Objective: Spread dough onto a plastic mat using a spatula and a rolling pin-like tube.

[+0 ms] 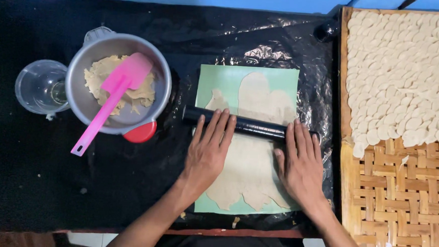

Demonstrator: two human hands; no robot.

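Right now your rolling pin [247, 125] — a black one — lies crosswise on the dough [250, 150], which is spread thin over a pale green mat [216, 81] in the middle of the black plastic sheet [27, 168]. Your left hand [209, 150] rests flat on the pin's left part, fingers straight and slightly spread, gripping nothing. Your right hand [301, 165] lies flat too, fingertips on the pin's right part, palm over the dough's edge — open, not clamped.

To the left of the mat stands a metal bowl [87, 109] with a lump of dough inside and a pink spatula [113, 95] leaning in it, its handle sticking out over the rim toward you. A clear glass [36, 86] touches the bowl's left side.

To the right, a woven tray [401, 198] carries many small pale dough pieces [407, 68], overlapping across its far half.
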